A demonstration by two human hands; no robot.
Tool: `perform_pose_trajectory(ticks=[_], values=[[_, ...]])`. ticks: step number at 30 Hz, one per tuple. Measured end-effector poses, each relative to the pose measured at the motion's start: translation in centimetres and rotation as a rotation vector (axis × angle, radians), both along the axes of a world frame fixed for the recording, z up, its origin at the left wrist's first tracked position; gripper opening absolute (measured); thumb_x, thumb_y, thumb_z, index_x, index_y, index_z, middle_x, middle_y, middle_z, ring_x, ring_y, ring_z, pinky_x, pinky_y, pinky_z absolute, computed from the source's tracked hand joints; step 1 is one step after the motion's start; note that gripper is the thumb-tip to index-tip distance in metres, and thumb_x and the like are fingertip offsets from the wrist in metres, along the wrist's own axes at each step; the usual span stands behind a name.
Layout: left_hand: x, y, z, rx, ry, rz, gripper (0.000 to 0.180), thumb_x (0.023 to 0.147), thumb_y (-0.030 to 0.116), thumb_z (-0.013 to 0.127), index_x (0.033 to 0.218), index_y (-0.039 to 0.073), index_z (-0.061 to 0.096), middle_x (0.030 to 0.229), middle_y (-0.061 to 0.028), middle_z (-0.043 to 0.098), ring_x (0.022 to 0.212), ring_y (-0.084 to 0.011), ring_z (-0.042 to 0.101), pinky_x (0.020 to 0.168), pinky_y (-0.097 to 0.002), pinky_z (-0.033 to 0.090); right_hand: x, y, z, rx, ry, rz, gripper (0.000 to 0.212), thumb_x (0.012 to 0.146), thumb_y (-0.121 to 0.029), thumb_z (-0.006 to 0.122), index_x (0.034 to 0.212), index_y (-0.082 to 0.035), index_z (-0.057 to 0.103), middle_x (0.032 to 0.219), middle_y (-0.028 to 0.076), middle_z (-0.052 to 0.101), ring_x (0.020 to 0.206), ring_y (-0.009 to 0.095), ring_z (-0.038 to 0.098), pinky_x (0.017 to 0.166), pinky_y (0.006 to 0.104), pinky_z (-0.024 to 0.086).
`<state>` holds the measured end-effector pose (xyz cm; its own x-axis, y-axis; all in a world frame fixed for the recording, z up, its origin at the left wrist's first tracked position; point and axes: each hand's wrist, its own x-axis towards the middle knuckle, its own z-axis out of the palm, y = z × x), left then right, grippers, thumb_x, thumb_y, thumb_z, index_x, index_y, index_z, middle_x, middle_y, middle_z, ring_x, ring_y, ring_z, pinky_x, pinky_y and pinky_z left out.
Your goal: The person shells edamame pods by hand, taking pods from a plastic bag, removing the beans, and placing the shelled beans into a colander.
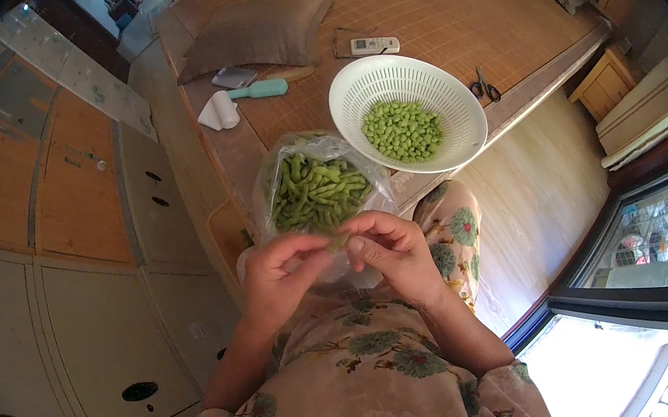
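Between the pinched fingertips of my left hand (280,273) and my right hand (402,259) is a small green edamame pod (339,242), mostly covered by the fingers. Just beyond them a clear plastic bag (270,167) lies open, filled with green edamame pods (317,193). Farther off and to the right stands a white slotted colander (353,96). Shelled green beans (403,130) cover its bottom.
The colander stands on a brown mat-covered bed (436,27). On it also lie a brown pillow (261,32), a lint roller (258,90) with a turquoise handle, a white remote control (375,45) and black-handled scissors (485,86). Cabinets (91,174) line the left.
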<state>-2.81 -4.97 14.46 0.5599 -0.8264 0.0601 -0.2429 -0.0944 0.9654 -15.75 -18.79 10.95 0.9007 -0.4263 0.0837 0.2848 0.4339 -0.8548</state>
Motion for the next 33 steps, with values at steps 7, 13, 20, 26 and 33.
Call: perform_pose_trajectory(ticks=[7,13,20,26,33], values=[[-0.5,-0.3,0.8,-0.004,-0.190,-0.079,0.019,0.082,0.002,0.070,0.099,-0.003,0.064,0.091,-0.0069,0.066,0.080,-0.0125,0.060,0.071,-0.0273,0.049,0.3,0.6,0.8,-0.071,0.036,-0.048,0.015,0.093,-0.007,0.061,0.106,-0.001,0.065,0.087,-0.002,0.062,0.078,0.005,0.055,0.068,0.0194,0.045],[-0.1,-0.6,0.3,-0.064,-0.531,-0.055,0.014,0.082,0.003,0.069,0.094,-0.001,0.063,0.082,-0.0119,0.063,0.071,-0.0236,0.063,0.060,-0.0315,0.048,0.2,0.9,1.0,-0.173,0.086,-0.117,0.014,0.091,-0.003,0.063,0.103,0.001,0.067,0.089,0.001,0.062,0.084,0.007,0.058,0.073,0.0218,0.048],[-0.2,-0.8,0.4,-0.065,-0.569,-0.048,0.014,0.083,0.003,0.068,0.095,-0.001,0.062,0.082,-0.0128,0.062,0.069,-0.0278,0.061,0.059,-0.0340,0.048,0.3,0.9,0.5,-0.348,0.068,-0.186,0.015,0.091,-0.001,0.061,0.105,0.002,0.067,0.094,0.003,0.063,0.084,0.007,0.059,0.072,0.0217,0.047],[-0.1,-0.9,0.5,-0.045,-0.595,-0.109,0.017,0.083,0.003,0.064,0.099,-0.001,0.061,0.084,-0.0154,0.061,0.075,-0.0335,0.060,0.063,-0.0399,0.047,0.9,1.6,0.5,-0.331,0.102,-0.295,0.012,0.087,-0.001,0.064,0.098,0.001,0.069,0.083,0.004,0.062,0.075,0.006,0.056,0.064,0.0213,0.047],[-0.7,-1.1,-0.3,0.019,-0.784,-0.092,0.019,0.083,0.003,0.063,0.101,0.000,0.058,0.087,-0.0169,0.058,0.080,-0.0370,0.057,0.068,-0.0447,0.045,1.4,2.8,0.0,-0.318,0.221,-0.434,0.009,0.086,0.001,0.059,0.091,0.002,0.066,0.079,0.003,0.062,0.072,0.005,0.054,0.063,0.0217,0.047]])
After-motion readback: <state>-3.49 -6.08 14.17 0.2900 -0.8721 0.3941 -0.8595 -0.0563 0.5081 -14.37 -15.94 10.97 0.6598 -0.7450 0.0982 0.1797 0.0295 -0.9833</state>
